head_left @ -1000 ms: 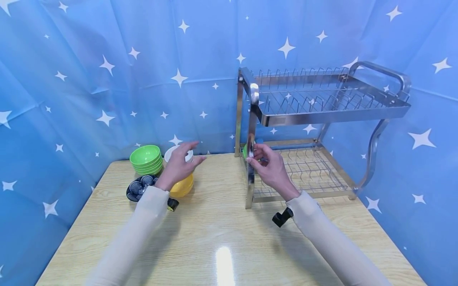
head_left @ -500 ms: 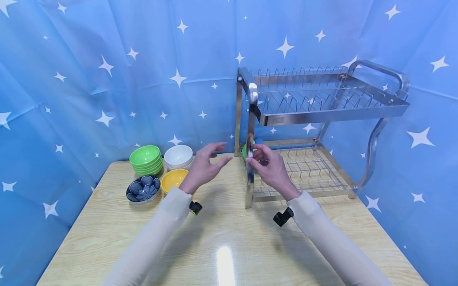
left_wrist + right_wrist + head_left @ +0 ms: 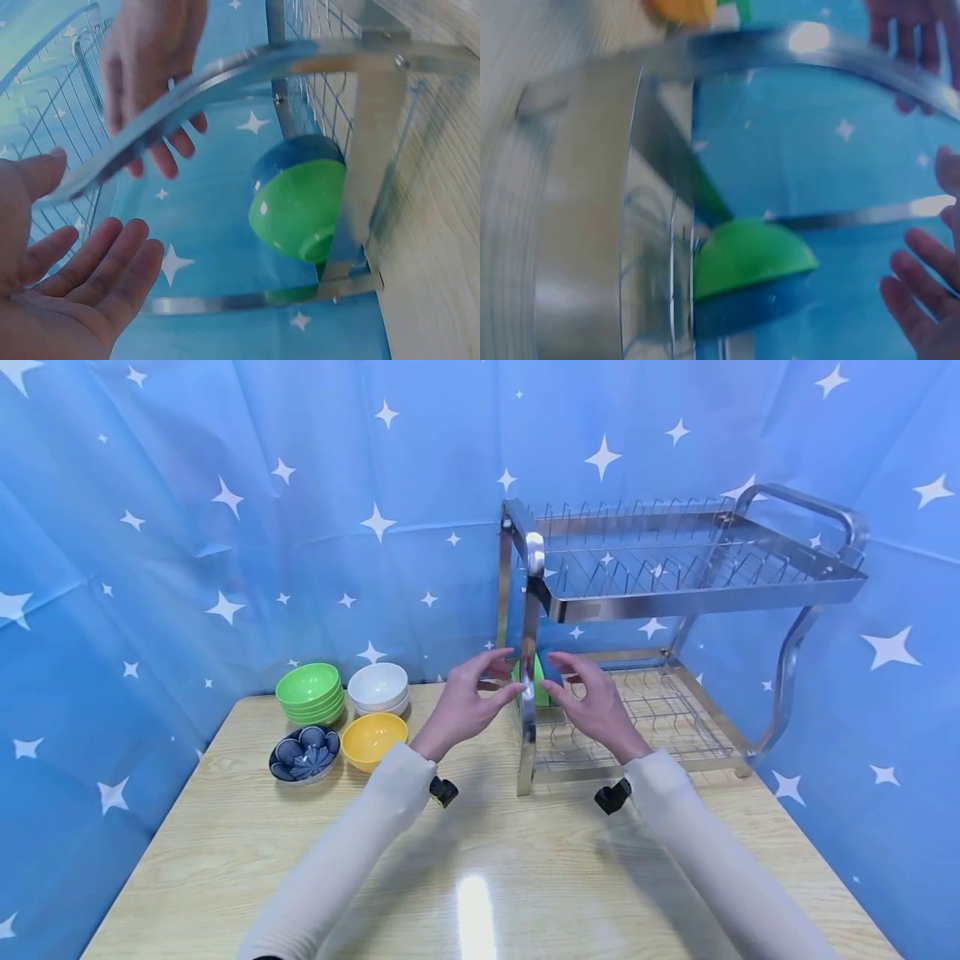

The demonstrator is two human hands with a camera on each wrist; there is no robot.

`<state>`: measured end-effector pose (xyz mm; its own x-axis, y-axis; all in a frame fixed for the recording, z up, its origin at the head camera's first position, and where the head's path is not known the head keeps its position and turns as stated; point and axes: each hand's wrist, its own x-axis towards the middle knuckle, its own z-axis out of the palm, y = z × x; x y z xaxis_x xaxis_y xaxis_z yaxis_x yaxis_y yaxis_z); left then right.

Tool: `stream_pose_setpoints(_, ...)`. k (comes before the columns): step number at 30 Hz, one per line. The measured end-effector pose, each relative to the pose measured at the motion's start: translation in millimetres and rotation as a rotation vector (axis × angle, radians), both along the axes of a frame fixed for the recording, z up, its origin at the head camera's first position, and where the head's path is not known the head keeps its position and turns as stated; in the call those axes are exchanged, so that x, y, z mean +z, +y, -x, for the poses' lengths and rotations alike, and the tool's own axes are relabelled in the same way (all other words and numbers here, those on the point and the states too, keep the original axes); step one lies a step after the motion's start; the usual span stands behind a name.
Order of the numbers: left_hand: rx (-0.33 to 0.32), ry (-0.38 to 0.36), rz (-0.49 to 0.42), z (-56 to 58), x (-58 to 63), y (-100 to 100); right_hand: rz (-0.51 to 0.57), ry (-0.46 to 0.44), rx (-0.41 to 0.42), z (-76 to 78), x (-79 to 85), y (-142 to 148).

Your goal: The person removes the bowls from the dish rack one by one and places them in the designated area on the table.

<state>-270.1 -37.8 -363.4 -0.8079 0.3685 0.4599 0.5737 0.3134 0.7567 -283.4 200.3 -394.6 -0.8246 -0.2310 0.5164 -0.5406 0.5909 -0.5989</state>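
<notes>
My left hand (image 3: 467, 702) is just left of the rack's front left post, fingers spread and holding nothing. On the other side of that post, my right hand (image 3: 597, 702) stands over the lower tier, palm toward the left hand, fingers parted. Between them, partly hidden by the post, a green bowl (image 3: 300, 206) and a blue bowl (image 3: 296, 154) stand on edge, nested, at the left end of the metal dish rack's (image 3: 637, 610) lower tier. Both hands appear apart from these bowls in the wrist views.
At the table's (image 3: 225, 877) back left sit stacked green bowls (image 3: 308, 689), white bowls (image 3: 378, 687), a yellow bowl (image 3: 372, 741) and a dark patterned bowl (image 3: 303, 754). The rack's upper tier (image 3: 705, 602) overhangs the lower one. A blue starry curtain (image 3: 337, 485) surrounds the table.
My left hand has moved right, from over the bowls at the left to the rack's post. My right hand has drawn slightly right, away from the green bowl, and its fingers have parted.
</notes>
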Motion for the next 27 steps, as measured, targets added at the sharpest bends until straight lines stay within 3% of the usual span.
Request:
stream_pose_setpoints(4, 0.0, 0.001, -0.009, -1.1, 3.3, 10, -0.081, -0.024, -0.084, 12.2, -5.5, 9)
stream_pose_setpoints(10, 0.042, 0.013, -0.07, 0.1, 8.2, 23, -0.034, -0.263, -0.111, 32.8, -12.9, 20)
stream_pose_setpoints(14, 0.087, 0.008, -0.092, 3.3, 7.3, 29, 0.003, -0.374, -0.105, 44.6, -20.8, 23)
stream_pose_setpoints(20, 0.111, 0.006, -0.108, 7.5, 4.3, 36, 0.025, -0.418, -0.131, 55.8, -32.3, 23)
stream_pose_setpoints(27, 0.088, -0.005, -0.151, 10.3, 0.7, 36, 0.026, -0.432, -0.172, 59.5, -41.4, 24)
